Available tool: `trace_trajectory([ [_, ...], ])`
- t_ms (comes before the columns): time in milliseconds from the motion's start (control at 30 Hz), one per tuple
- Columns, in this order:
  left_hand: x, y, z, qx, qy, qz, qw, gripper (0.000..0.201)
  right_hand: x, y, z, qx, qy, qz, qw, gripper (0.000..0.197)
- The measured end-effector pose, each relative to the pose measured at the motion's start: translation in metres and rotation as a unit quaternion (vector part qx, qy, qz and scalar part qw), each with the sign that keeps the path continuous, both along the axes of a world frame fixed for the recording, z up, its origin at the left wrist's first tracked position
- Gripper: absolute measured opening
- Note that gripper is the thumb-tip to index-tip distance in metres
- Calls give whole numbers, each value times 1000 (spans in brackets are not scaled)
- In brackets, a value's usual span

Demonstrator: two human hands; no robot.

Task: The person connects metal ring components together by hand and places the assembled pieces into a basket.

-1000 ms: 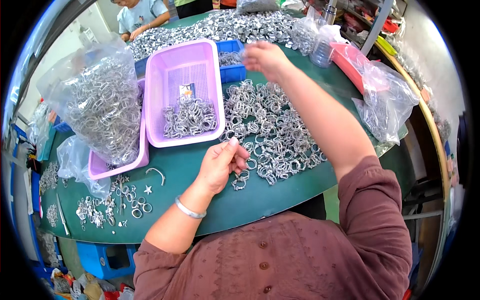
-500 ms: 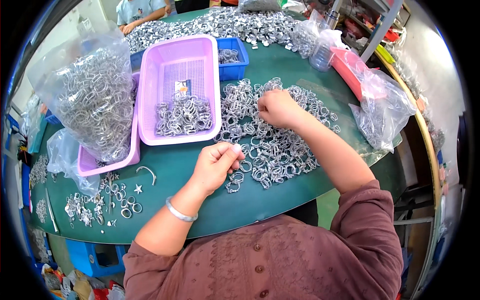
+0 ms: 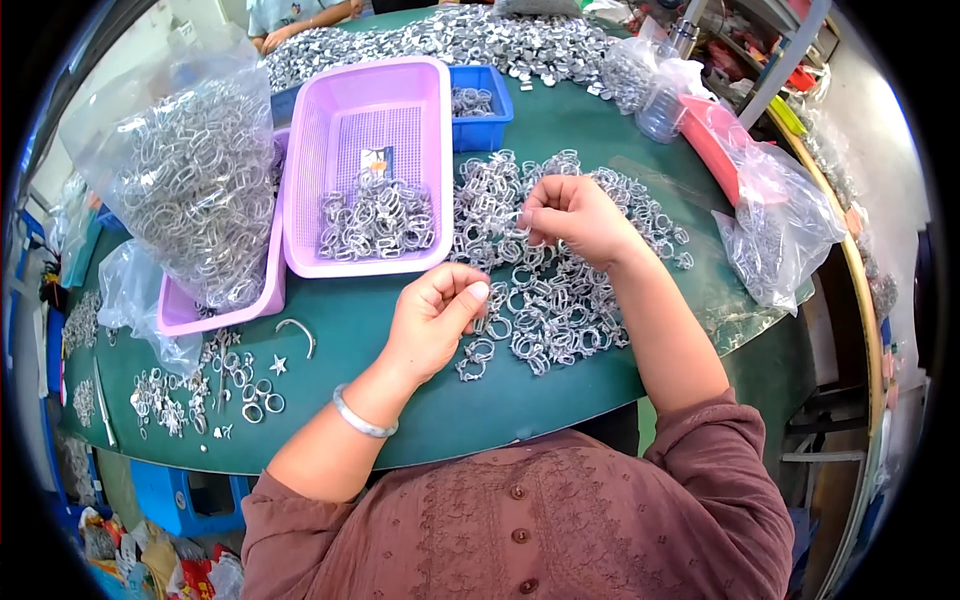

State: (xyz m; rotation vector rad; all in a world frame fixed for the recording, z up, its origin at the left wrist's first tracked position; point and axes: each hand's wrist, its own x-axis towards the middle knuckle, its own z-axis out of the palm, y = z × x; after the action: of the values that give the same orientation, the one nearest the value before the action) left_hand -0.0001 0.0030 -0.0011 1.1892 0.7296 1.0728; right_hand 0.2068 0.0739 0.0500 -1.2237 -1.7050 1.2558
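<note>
Over the near left edge of a loose pile of silver-grey metal rings (image 3: pixel 560 315), my left hand (image 3: pixel 437 318) is closed, thumb pressed to its curled fingers. Whatever it pinches is hidden. My right hand (image 3: pixel 582 220) hovers above the middle of the pile with thumb and fingertips together. A small silvery bit shows at those fingertips, too small to name. Just left of the pile, a lilac plastic basket (image 3: pixel 300 225) holds a heap of similar rings (image 3: pixel 380 222) and a small printed card (image 3: pixel 377 162).
A large clear bag of rings (image 3: pixel 190 190) stands in another lilac basket (image 3: pixel 225 312) at left. Small rings and charms (image 3: pixel 170 400) lie near the left edge. Behind are a blue bin (image 3: pixel 480 130) and a long heap of metal pieces (image 3: pixel 440 42). A coral tray (image 3: pixel 712 140) sits right; another person's hand (image 3: pixel 275 40) shows far left.
My right hand has lifted from the pile and come slightly nearer me, its fingertips now turned toward the left. My left hand stays nearly in place, still closed. The whole view has shifted slightly.
</note>
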Motion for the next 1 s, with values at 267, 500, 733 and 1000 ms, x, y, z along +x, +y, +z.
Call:
trace_trajectory([
  [267, 4, 2, -2, 69, 81, 53, 993, 45, -18, -29, -12, -131, 149, 80, 977, 14],
  [500, 8, -4, 0, 120, 104, 52, 986, 39, -22, -39, -13, -113, 158, 78, 978, 15],
  [733, 15, -9, 3, 172, 57, 133, 974, 34, -27, -45, -25, -43, 203, 86, 975, 18],
  [1000, 7, -2, -1, 279, 95, 140, 945, 22, -31, -49, -33, 8, 211, 84, 974, 19],
])
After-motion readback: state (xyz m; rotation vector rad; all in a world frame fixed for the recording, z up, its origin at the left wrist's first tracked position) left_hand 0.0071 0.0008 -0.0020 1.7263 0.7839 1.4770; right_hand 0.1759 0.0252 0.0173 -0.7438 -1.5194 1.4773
